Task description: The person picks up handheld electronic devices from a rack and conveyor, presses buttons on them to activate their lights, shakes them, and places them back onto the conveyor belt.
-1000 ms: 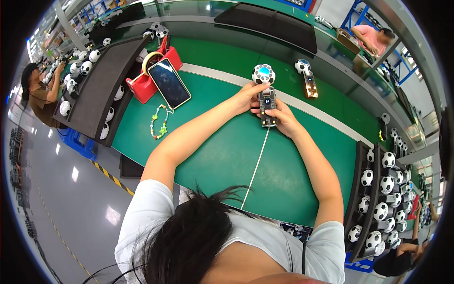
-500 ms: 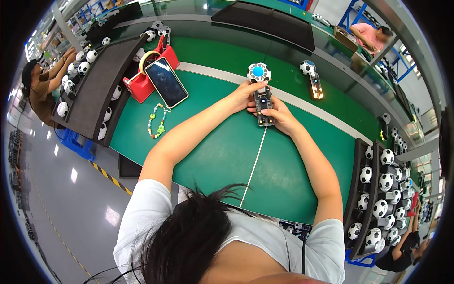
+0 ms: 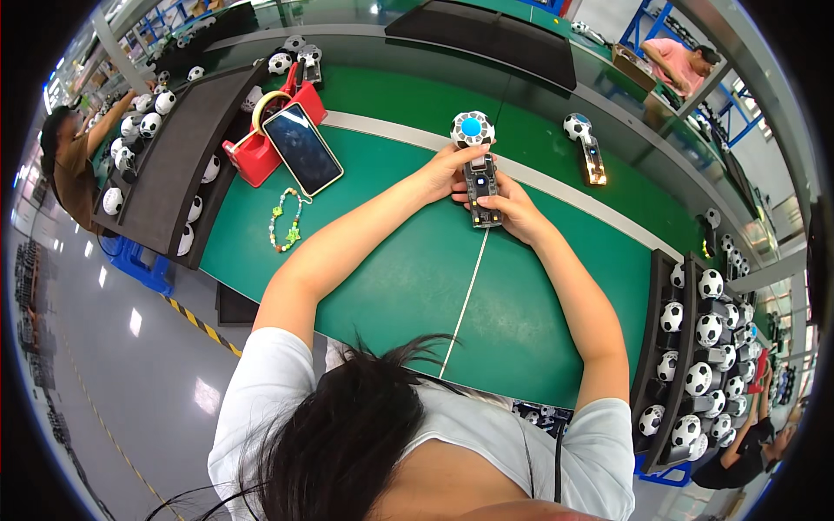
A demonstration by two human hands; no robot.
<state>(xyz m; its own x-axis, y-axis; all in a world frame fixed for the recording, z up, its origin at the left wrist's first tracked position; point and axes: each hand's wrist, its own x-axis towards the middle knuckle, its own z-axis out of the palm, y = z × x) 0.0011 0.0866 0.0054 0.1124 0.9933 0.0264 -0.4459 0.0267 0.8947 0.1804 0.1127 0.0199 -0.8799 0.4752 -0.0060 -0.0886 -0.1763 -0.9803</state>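
Observation:
Over the far part of the green table I hold a handheld device with a football-shaped head [image 3: 457, 130] and a dark, see-through handle [image 3: 479, 187]. A round blue patch marks the ball's face. My left hand [image 3: 445, 172] is closed round the neck, its thumb just under the ball. Lower down, my right hand [image 3: 518, 213] grips the handle with the thumb across its front; its other fingers are mostly hidden behind. A similar device [image 3: 592, 161], its handle glowing warm at the end, lies on the green belt [image 3: 530, 139] beyond, to the right.
To the left are a smartphone [image 3: 304, 152] leaning on a red tape dispenser [image 3: 253, 160] and a beaded bracelet [image 3: 293, 234]. Dark racks of football-headed devices flank the table, including the right rack [image 3: 647, 382]. Co-workers, one in pink [image 3: 673, 65], are around.
The glowing device on the belt has shifted slightly to the right. Both my hands keep their hold on the device almost unmoved. At far left, a co-worker's arms have moved.

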